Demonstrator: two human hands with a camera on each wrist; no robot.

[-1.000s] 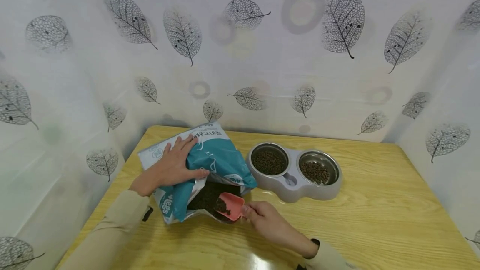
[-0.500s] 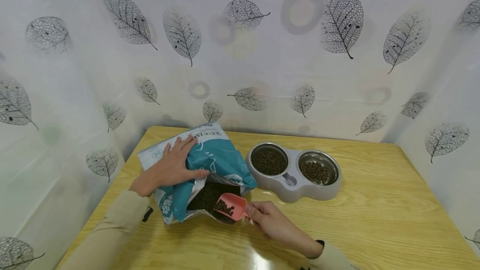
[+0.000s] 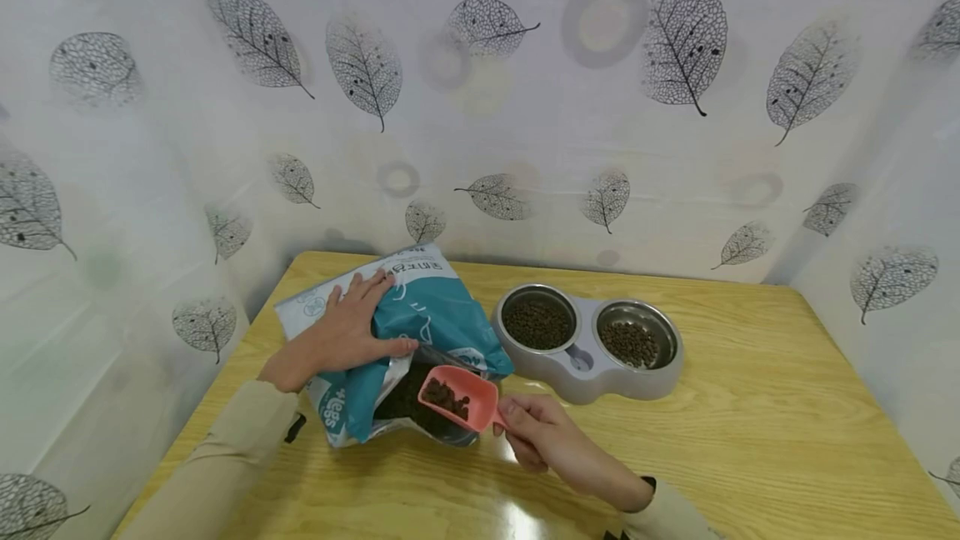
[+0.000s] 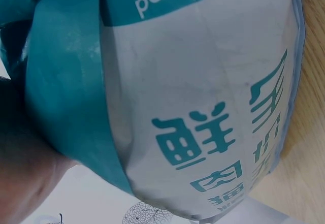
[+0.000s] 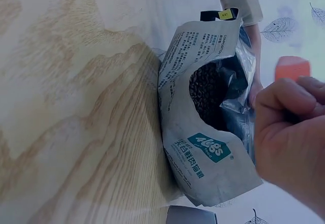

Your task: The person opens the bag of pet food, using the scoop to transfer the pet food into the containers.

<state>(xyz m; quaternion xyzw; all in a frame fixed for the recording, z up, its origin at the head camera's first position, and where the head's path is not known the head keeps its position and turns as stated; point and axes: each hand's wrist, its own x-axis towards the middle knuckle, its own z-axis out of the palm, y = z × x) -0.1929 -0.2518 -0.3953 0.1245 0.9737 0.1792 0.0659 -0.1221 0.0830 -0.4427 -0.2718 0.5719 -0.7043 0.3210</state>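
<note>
My right hand (image 3: pixel 551 444) pinches the handle of a pink scoop (image 3: pixel 483 407), which carries brown kibble (image 3: pixel 444 398) over the mouth of a pet food bag. The teal and white bag (image 3: pixel 442 302) lies on its side, its opening toward me. Fingers spread, my left hand (image 3: pixel 341 332) rests on top of the bag. Dark kibble shows inside the opening in the right wrist view, where the scoop (image 5: pixel 293 67) is raised beyond the right hand (image 5: pixel 292 127). The left wrist view is mostly filled by the printed bag (image 4: pixel 167 82).
Right of the bag stands a grey double feeder (image 3: pixel 577 386) with two metal bowls. Kibble lies in the left bowl (image 3: pixel 504 315) and the right bowl (image 3: pixel 667 323). A curtain with leaf prints (image 3: pixel 525 132) surrounds the wooden table (image 3: pixel 750 407) at the back and sides.
My right hand has lifted the scoop up out of the bag's mouth, with kibble in it, and shifted slightly right. The left hand and the bag have stayed in place.
</note>
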